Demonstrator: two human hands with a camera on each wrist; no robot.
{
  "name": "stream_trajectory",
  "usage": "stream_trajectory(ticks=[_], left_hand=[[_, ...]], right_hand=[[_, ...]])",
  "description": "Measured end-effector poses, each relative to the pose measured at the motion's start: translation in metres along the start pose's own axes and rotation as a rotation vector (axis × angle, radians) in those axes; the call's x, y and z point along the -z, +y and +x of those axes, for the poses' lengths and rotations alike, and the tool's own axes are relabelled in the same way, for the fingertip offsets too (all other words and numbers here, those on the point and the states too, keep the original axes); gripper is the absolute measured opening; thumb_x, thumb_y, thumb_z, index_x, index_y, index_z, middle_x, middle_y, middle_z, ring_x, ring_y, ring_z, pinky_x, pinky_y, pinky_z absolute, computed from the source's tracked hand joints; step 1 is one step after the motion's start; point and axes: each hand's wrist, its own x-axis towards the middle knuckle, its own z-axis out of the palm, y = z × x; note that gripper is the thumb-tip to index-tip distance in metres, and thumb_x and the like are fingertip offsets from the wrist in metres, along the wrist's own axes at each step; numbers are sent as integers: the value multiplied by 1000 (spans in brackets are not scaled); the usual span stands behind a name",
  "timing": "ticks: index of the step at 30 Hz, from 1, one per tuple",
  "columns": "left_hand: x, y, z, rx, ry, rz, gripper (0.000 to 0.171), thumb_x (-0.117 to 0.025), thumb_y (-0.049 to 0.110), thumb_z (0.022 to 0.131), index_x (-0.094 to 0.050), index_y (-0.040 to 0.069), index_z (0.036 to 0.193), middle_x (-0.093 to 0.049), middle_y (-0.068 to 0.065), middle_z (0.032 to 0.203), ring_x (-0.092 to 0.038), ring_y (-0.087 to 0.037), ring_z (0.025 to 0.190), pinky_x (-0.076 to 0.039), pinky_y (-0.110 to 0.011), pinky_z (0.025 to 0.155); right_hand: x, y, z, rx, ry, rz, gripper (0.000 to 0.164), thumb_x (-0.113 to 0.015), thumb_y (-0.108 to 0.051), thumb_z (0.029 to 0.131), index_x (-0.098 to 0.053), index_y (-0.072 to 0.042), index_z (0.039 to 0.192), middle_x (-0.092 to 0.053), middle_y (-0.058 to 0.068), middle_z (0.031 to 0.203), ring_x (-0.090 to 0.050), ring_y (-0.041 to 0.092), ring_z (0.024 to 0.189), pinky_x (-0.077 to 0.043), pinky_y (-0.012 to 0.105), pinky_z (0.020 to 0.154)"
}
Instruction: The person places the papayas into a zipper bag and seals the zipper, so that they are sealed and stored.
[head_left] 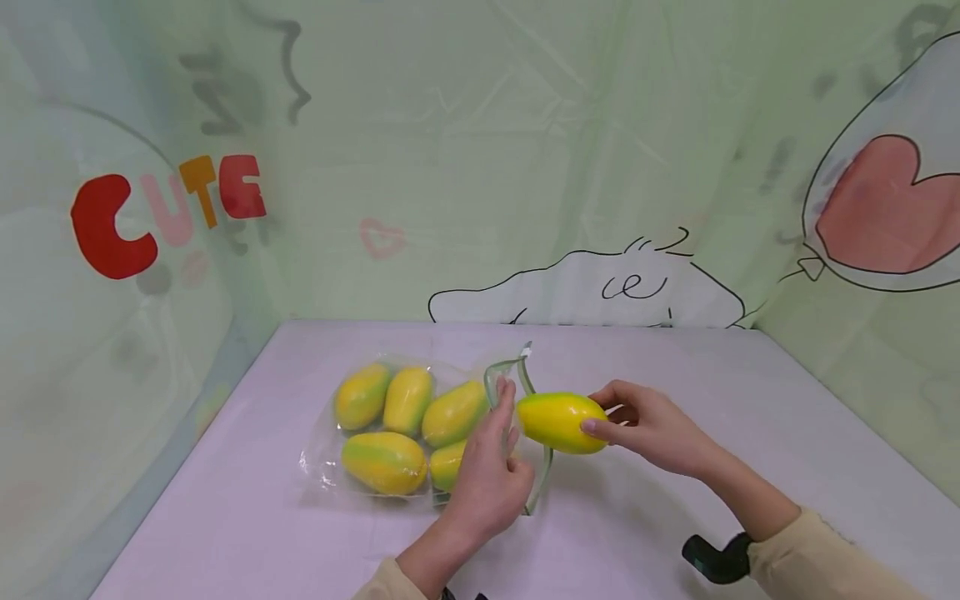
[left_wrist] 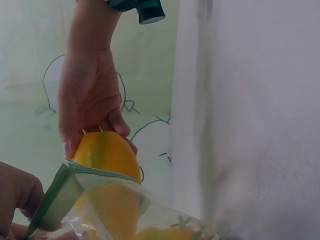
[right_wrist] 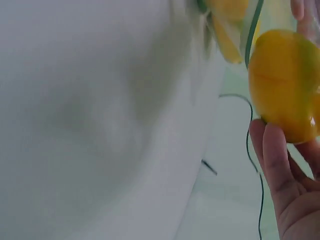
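A yellow mango with a green streak is held by my right hand, thumb in front and fingers behind its right end. Its other end is at the mouth of a clear plastic bag with a green edge. My left hand is at that mouth, pinching the bag's side, fingers pointing up. Inside the bag lie several more mangoes, one partly hidden by the left hand. In the left wrist view, the held mango stands partly behind the green rim.
The bag lies on a pale lilac table. Around the table hang pale green printed curtains with letters, a balloon and a cartoon figure. A black curved strap piece is at the right wrist.
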Motion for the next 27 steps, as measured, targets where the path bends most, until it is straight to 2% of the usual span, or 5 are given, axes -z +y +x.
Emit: stream_trajectory(ticks=[8,14,17,24,27], left_hand=[[-2,-1,-2,19,-10,34,88,-44,-20,78,-22,0,161,-16,-20,170,-35,-34,151,-44,-42,112],[-4,-2,-3,3,-18,65,86,-44,-19,79,-23,-2,160,-18,-21,169,-37,-35,150,-44,-43,112],[-4,-2,-4,5,-23,85,85,-46,-18,79,-24,-2,160,-20,-20,169,-39,-34,149,-45,-43,112],[-6,-2,-5,-13,-23,94,85,-47,-18,79,-25,-3,160,-22,-19,169,-42,-34,147,-47,-42,110],[-7,-2,-5,-10,-27,93,84,-47,-17,80,-25,-3,160,-23,-18,169,-42,-33,147,-48,-42,110]], right_hand=[[-30,-21,-3,-86,172,-121,43,-75,-38,92,-65,0,110,-72,9,102,-69,16,85,-59,26,67],[-45,-30,2,-29,220,-130,38,-78,-31,90,-65,1,106,-71,9,97,-69,17,81,-57,20,64],[-50,-34,4,-33,224,-135,37,-78,-30,90,-64,1,104,-71,9,94,-69,16,80,-56,20,62],[-61,-41,10,4,341,-413,39,-80,-27,86,-63,4,101,-63,13,86,-52,17,67,-48,27,58],[-66,-41,14,12,366,-464,40,-80,-28,85,-63,4,102,-63,14,86,-50,18,65,-48,27,57]])
